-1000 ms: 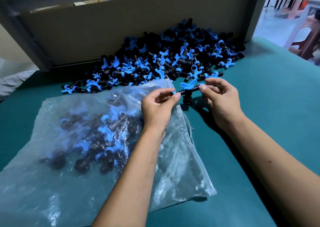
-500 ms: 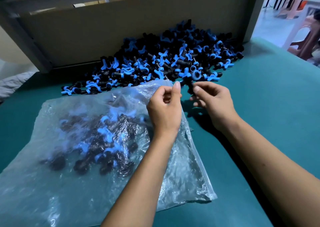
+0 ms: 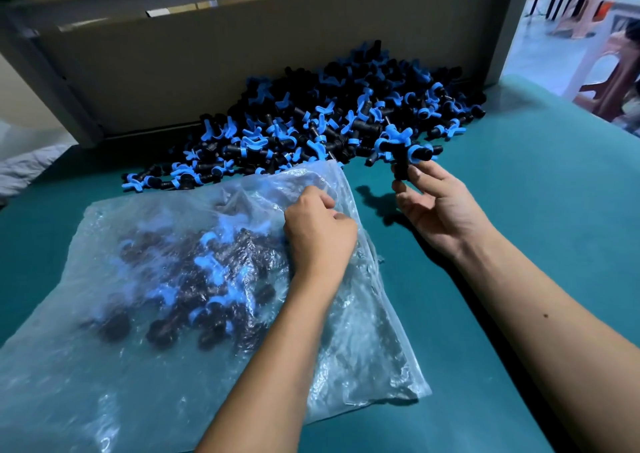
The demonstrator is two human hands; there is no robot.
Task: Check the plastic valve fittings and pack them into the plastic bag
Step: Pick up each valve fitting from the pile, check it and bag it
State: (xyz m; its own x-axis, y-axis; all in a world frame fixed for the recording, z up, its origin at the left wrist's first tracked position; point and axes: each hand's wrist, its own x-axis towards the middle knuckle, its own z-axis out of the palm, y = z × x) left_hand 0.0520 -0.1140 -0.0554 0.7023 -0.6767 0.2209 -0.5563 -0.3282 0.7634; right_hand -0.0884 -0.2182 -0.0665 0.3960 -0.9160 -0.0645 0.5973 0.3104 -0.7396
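While the left hand [image 3: 320,234] pinches the upper edge of the plastic bag [image 3: 180,300], which lies flat on the green table [image 3: 519,244] with fittings inside, the right hand [image 3: 438,206] grips one black-and-blue valve fitting [image 3: 403,151] by its lower stem, just right of the bag. Beyond the bag, the fitting pile [image 3: 329,120] rests against a cardboard wall [image 3: 207,64].

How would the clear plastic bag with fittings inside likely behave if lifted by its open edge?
The plastic bag looks thin and wrinkled, so it would probably sag and fold. The fittings inside would likely slide into a heap at the bottom. The left hand already bunches its film easily.
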